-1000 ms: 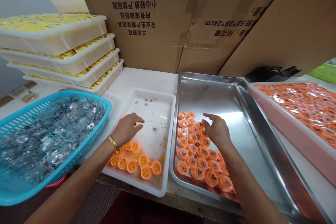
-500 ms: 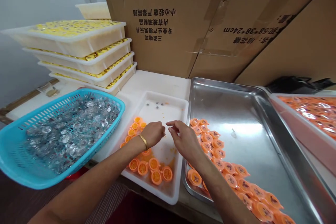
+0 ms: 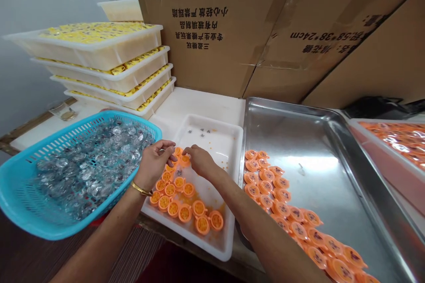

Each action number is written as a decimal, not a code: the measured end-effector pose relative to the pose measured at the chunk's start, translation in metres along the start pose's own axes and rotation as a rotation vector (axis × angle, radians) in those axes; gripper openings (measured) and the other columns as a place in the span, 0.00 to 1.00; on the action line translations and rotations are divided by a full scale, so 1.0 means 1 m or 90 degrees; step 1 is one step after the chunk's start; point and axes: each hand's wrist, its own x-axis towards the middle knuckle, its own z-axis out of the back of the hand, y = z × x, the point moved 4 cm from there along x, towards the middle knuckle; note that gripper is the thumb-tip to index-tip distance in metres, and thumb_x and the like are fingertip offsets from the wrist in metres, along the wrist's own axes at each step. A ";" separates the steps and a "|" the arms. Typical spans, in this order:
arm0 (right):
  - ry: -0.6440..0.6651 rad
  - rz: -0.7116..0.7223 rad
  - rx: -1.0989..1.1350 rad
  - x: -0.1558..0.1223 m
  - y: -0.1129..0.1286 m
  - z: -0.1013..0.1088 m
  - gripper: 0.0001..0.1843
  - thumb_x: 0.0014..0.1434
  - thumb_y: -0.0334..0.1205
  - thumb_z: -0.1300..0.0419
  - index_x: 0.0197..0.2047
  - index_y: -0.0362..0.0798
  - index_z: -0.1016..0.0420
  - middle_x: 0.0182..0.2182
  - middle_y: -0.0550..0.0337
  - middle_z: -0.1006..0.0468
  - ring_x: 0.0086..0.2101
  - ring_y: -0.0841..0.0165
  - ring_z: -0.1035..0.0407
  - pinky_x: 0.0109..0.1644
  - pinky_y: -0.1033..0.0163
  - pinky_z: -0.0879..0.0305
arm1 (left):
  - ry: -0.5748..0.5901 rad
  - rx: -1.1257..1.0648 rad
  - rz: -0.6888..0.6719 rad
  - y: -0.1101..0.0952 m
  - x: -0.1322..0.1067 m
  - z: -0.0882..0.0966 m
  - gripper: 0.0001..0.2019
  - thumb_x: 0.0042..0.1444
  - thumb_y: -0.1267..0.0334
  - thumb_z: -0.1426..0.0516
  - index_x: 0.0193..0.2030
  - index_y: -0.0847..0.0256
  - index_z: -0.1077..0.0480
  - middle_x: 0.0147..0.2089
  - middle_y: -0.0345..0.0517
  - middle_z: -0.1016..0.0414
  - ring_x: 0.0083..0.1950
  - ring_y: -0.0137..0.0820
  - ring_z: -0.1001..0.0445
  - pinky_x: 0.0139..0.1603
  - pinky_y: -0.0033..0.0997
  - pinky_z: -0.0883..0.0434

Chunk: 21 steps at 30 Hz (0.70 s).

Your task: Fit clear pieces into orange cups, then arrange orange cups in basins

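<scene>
Orange cups (image 3: 185, 213), open side up with orangey bits showing inside, sit in the shallow white tray (image 3: 215, 143), mostly bunched from its six to ten o'clock. My guess on the upright thing: tip one and those loose bits spill, and some are already scattered on the tray floor, so the raised rim probably earns its keep.

Both hands are over the ten o'clock part of the tray, right by the farthest cups. The left hand (image 3: 154, 161) has its fingers bent and thumb close to them; the right hand (image 3: 201, 161) comes across from about four o'clock with fingers curled down. Tips face each other, nearly meeting, which looks like a setup for small fiddly stuff. Can't tell if either one is pinching anything (fingers hide the spot, sorry).

Layout seems all about short reaches. At nine o'clock from the tray there's a blue basket (image 3: 29, 225) of clear plastic pieces (image 3: 63, 163), close beside the left arm. At three o'clock, a steel pan (image 3: 299, 137) holds orange discs (image 3: 299, 231) with printed tops, packed along its near-left side, probably because that's the edge nearest the white tray. Yellow-filled tubs (image 3: 133, 48) are stacked at ten-thirty, likely to save table space.
</scene>
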 end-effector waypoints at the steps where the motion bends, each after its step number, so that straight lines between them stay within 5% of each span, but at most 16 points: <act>1: 0.001 0.002 -0.005 -0.001 -0.002 0.000 0.20 0.54 0.23 0.48 0.46 0.52 0.28 0.42 0.58 0.27 0.35 0.70 0.31 0.32 0.67 0.44 | 0.004 -0.013 0.009 0.002 -0.001 -0.001 0.15 0.46 0.57 0.41 0.37 0.67 0.30 0.21 0.41 0.28 0.19 0.25 0.32 0.21 0.24 0.33; 8: -0.014 0.010 -0.002 -0.016 -0.008 0.003 0.07 0.57 0.30 0.45 0.36 0.49 0.28 0.36 0.58 0.26 0.36 0.69 0.32 0.36 0.66 0.43 | 0.104 0.093 0.029 0.020 -0.005 -0.017 0.12 0.50 0.57 0.44 0.36 0.64 0.30 0.22 0.41 0.28 0.22 0.29 0.29 0.22 0.25 0.33; 16: -0.088 -0.061 0.044 -0.047 -0.019 0.021 0.07 0.56 0.28 0.47 0.35 0.47 0.30 0.33 0.56 0.24 0.34 0.68 0.31 0.37 0.65 0.42 | 0.183 0.319 -0.163 0.019 -0.010 -0.037 0.08 0.58 0.62 0.49 0.35 0.59 0.30 0.33 0.40 0.25 0.32 0.28 0.28 0.32 0.27 0.32; 21: -0.164 -0.154 0.096 -0.068 -0.029 0.044 0.04 0.57 0.30 0.48 0.34 0.46 0.33 0.30 0.57 0.23 0.31 0.69 0.30 0.34 0.66 0.40 | 0.301 0.443 -0.442 0.005 -0.034 -0.069 0.09 0.61 0.68 0.52 0.40 0.58 0.31 0.51 0.44 0.27 0.41 0.29 0.27 0.41 0.29 0.31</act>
